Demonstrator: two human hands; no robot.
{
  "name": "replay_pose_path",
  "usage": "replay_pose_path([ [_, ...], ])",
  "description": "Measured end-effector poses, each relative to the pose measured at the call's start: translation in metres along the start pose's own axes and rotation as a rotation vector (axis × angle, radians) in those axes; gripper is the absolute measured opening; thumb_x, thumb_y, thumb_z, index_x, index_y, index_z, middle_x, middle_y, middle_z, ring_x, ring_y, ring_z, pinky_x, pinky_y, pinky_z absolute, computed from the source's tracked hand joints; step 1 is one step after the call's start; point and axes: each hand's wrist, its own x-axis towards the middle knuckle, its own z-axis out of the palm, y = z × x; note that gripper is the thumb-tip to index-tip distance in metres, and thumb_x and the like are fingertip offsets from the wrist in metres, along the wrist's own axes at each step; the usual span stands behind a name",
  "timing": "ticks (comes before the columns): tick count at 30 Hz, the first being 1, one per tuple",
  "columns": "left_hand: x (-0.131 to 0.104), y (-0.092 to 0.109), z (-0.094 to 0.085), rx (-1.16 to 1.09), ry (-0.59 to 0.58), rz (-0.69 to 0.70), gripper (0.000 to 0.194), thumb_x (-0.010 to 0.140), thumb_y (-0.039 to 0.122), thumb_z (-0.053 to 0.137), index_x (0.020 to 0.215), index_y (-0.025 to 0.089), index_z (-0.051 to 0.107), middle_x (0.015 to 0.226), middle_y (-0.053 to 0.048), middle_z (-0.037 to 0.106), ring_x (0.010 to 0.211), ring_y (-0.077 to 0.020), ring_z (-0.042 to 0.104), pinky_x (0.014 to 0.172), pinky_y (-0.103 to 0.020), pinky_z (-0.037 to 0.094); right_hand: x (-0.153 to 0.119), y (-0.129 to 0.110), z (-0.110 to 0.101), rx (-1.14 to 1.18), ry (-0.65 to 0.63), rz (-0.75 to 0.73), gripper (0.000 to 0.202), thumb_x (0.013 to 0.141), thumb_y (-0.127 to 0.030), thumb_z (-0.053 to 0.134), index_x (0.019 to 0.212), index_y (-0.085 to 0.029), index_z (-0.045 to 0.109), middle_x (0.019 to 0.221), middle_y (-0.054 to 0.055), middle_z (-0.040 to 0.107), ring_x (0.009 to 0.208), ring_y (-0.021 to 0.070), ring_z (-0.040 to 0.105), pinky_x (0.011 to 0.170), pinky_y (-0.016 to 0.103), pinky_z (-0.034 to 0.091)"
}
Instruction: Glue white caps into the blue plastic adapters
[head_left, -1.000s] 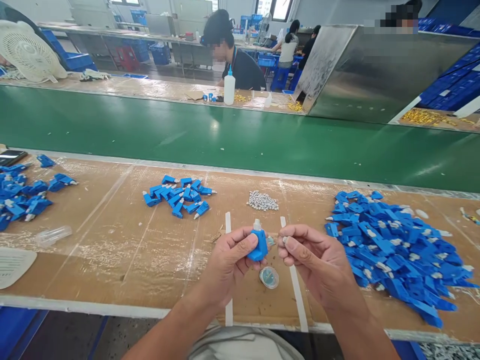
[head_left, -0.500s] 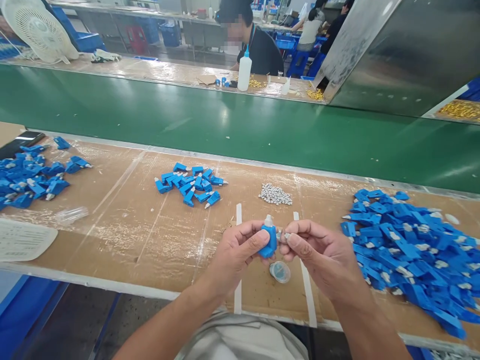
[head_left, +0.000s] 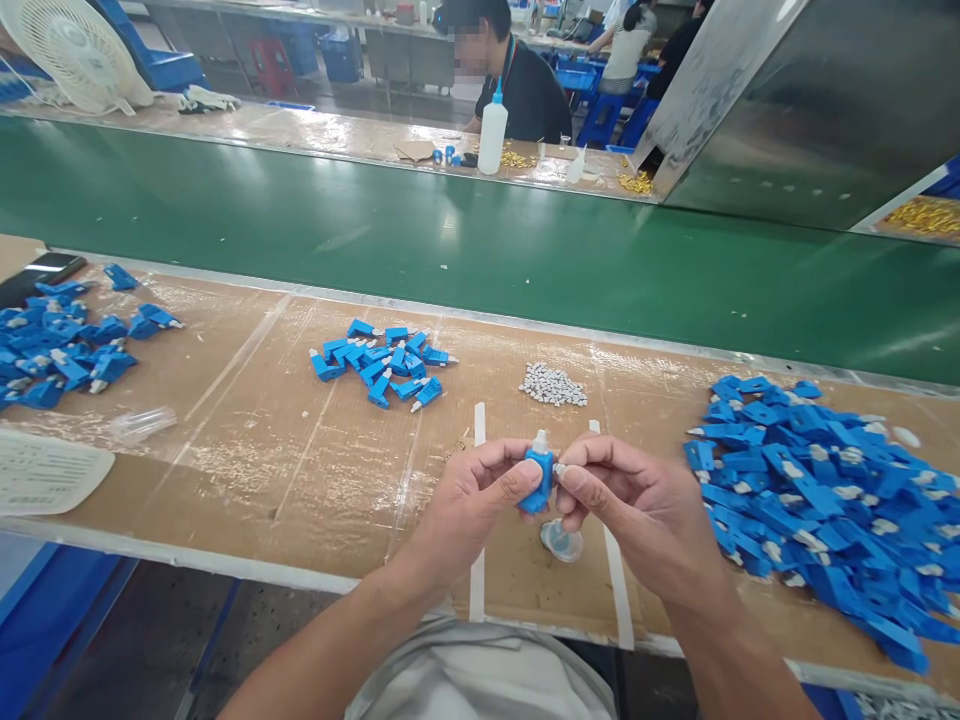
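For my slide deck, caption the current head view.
Left hand holds a blue part while the right hand pinches a small gray piece beside it.

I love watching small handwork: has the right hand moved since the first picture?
Yes. Against the right tape strip, the right hand has shifted left, bringing it nearer the blue piece in the left hand.

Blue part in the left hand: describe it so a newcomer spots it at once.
Find the green strip crossing the view, then the brown table on its near side. There, low and near the middle, the left hand holds the blue part, white tip up. Unlike the other blue parts, lying in three piles, it is held above the table.
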Motion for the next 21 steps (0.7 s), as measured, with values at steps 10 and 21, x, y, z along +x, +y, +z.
replay_pose_path([
  [10,0.0024,-0.0008,-0.003,0.049,-0.001,0.047,0.031,0.092,0.039,0.068,0.107,0.015,0.078,0.076,-0.003,0.059,0.069,-0.0118,0.05,0.065,-0.024,0.041,0.0016,0.0046,0.0013,-0.082,0.027,-0.031,0.019,0.092,-0.038,0.072,0.088,-0.019,0.072,0.073,0.003,0.067,0.058,0.014,0.065,0.053,0.025,0.057],
  [21,0.0046,0.0037,-0.0036,0.135,-0.011,0.048,0.033,0.089,0.045,0.069,0.094,0.014,0.079,0.075,-0.002,0.055,0.068,-0.013,0.046,0.063,-0.026,0.038,0.0033,0.0047,0.002,-0.173,0.045,-0.065,0.021,0.09,-0.039,0.073,0.083,-0.019,0.073,0.07,0.003,0.068,0.055,0.0136,0.064,0.051,0.025,0.056],
])
